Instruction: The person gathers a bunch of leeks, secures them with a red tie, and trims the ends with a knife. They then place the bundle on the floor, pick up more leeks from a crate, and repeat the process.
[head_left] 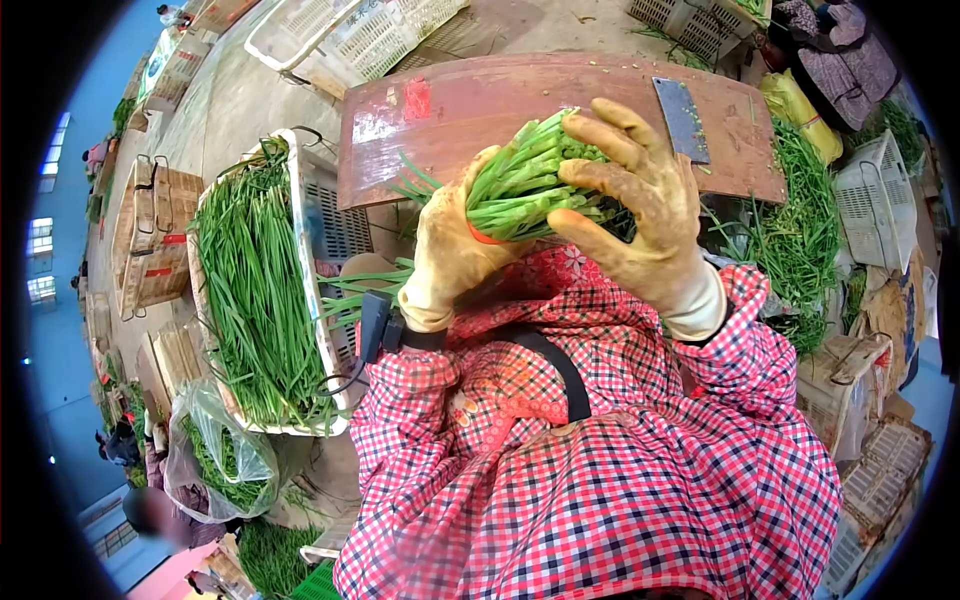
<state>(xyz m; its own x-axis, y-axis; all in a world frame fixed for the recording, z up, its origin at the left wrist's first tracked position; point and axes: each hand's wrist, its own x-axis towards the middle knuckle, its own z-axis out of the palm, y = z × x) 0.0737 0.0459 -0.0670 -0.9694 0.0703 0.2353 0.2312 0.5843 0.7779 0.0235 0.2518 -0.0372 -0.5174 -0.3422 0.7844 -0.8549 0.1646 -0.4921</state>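
Observation:
My left hand, in a stained pale work glove, is wrapped round a bunch of green stalks. An orange-red band shows at the bunch's lower edge, and long green leaves trail out to the left past my wrist. My right hand, gloved alike, is open with fingers spread, its fingertips right at the bunch's right side. Both hands are raised over my lap, at the near edge of a reddish-brown wooden board. A cleaver-like dark blade lies on the board, just beyond my right hand.
A white crate full of long green leaves stands at left. Loose greens are piled at right beside a yellow bag. Another person sits at upper right. A clear plastic bag of greens lies at lower left.

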